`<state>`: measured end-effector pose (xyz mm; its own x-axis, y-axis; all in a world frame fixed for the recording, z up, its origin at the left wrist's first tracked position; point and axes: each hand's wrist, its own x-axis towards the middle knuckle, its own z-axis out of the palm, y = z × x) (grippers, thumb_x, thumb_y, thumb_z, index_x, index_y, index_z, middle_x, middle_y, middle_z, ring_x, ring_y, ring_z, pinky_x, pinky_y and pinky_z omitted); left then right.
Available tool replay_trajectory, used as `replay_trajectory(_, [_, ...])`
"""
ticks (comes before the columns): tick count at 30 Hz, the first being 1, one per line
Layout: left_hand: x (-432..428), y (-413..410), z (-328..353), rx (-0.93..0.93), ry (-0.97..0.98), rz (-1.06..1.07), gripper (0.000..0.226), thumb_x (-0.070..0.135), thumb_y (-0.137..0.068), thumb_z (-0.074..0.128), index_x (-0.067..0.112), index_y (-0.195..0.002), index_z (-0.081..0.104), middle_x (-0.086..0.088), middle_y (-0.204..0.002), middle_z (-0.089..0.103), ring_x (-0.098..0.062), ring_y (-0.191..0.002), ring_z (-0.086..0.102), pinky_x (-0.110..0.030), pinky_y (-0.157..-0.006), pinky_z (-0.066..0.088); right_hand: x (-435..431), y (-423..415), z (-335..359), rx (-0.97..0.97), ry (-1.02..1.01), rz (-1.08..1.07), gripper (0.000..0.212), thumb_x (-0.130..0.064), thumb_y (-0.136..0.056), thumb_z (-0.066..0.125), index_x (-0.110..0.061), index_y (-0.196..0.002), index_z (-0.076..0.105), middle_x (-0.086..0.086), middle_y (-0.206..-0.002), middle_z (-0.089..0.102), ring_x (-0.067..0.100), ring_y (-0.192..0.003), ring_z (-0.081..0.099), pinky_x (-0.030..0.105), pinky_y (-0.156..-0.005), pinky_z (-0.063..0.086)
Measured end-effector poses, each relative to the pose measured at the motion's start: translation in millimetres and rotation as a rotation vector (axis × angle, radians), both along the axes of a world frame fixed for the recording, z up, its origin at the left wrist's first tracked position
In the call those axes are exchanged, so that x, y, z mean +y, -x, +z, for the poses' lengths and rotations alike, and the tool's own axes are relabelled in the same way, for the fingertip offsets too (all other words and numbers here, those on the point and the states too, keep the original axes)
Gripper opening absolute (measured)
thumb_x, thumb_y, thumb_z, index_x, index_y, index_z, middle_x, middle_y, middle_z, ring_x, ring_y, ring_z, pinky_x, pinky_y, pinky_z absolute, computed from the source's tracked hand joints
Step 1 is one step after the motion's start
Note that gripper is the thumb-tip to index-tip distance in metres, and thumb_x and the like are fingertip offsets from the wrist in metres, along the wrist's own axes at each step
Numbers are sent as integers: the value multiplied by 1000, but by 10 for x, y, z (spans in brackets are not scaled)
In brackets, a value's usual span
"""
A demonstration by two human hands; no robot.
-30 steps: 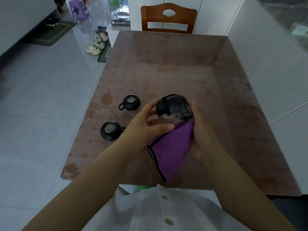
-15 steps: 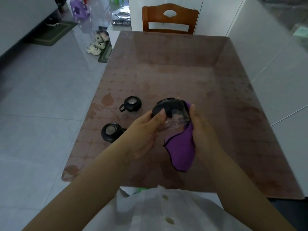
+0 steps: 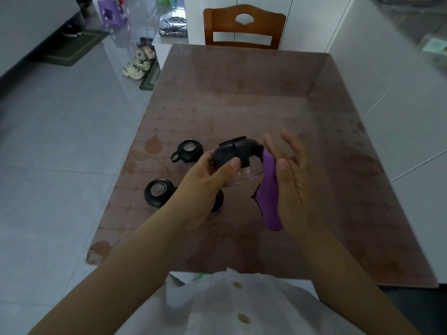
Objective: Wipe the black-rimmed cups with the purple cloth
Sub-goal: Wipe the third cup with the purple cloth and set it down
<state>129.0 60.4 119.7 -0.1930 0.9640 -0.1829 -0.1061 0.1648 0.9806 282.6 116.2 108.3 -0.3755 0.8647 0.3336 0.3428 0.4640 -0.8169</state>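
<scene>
**Hands at work over the brown worktop**

Both hands were up over the worktop (image 3: 266, 97), and we had the left hand (image 3: 205, 182) wrapped around a black-rimmed cup (image 3: 235, 154), thumb pressed on its dark top and fingers curled beneath, the clear glass body tilted over towards the right. Our right hand (image 3: 287, 180) stood just beside it with fingers spread and mostly straight; the purple cloth (image 3: 269, 189) hung down along its palm side, touching the cup near the top. Exactly how that hand kept hold of the cloth we could not tell.

Two more black-rimmed cups stood on the worktop to the left: the far cup (image 3: 188, 154), handle pointing left, and the near cup (image 3: 158, 193), partly hidden by our left wrist. Another dark, round shape (image 3: 217, 201) peeked out under the left hand, too hidden to identify. Beyond the far edge stood a wooden chair (image 3: 244, 27).
</scene>
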Motion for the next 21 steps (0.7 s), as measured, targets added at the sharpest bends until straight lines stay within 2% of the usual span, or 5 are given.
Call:
replay_trajectory(5, [-20, -52, -22, -50, -21, -71, 58, 42, -74, 66, 16, -123, 48, 4, -103, 62, -1, -84, 62, -17, -71, 49, -58, 145, 126, -56, -117, 73, 39, -36, -97, 27, -36, -135, 34, -9, -146, 27, 7, -124, 34, 18, -107, 24])
replay_trajectory(10, [-57, 17, -44, -59, -25, -145, 96, 53, -55, 82, 12, -131, 40, -5, -120, 60, -13, -105, 64, -22, -82, 52, 32, 83, 225, 181, 377, 173, 32, -31, -100, 31, -35, -128, 46, -7, -135, 51, 7, -126, 46, 23, -105, 38])
replay_trajectory(13, [-67, -42, 16, -44, -36, -148, 78, 25, -67, 81, 13, -132, 38, -1, -122, 57, -5, -104, 63, -16, -79, 52, 5, 56, 252, 294, 509, 92, 27, -34, -96, 37, -35, -108, 61, -11, -108, 66, 11, -107, 62, 24, -93, 49])
replay_trajectory(17, [-67, -86, 96, -7, -79, -108, 59, 22, -63, 68, 26, -117, 43, 8, -112, 58, 6, -93, 62, -11, -74, 51, -105, 90, 312, 271, 353, 203, 30, -36, -91, 40, -35, -118, 54, -15, -116, 59, -4, -107, 57, 10, -84, 46])
replay_trajectory(21, [-79, -77, 77, -5, -140, -136, 57, 16, -69, 78, 29, -114, 45, 10, -113, 59, 2, -101, 61, -17, -86, 52, -68, 87, 193, 444, 570, 176, 31, -42, -94, 40, -31, -110, 64, 3, -116, 66, 17, -108, 63, 34, -93, 51])
